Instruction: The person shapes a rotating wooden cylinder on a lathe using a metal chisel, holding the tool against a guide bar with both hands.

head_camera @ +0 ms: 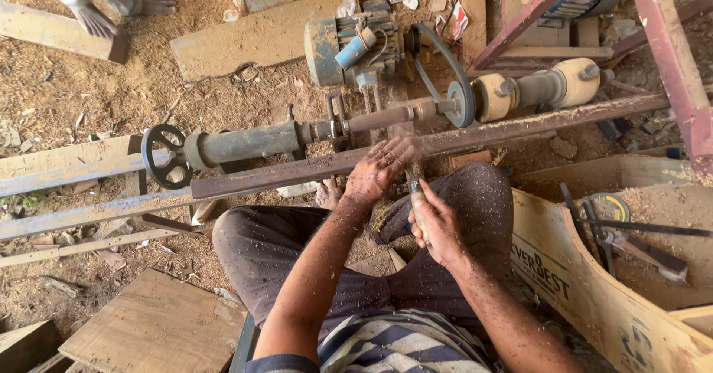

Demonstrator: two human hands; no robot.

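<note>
Chisel (416, 195) pointing away toward lathe bar (297, 171), right hand (437, 228) gripping handle, left hand (382, 167) pressing blade.

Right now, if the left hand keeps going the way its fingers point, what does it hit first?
Probably the spinning wooden workpiece on the lathe, just past the rusty tool rest bar that the left hand rests on; depth is unclear.

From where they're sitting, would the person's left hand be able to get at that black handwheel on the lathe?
Probably yes. The left hand rests on the long steel bar, and the handwheel sits further along it with nothing between.
</note>
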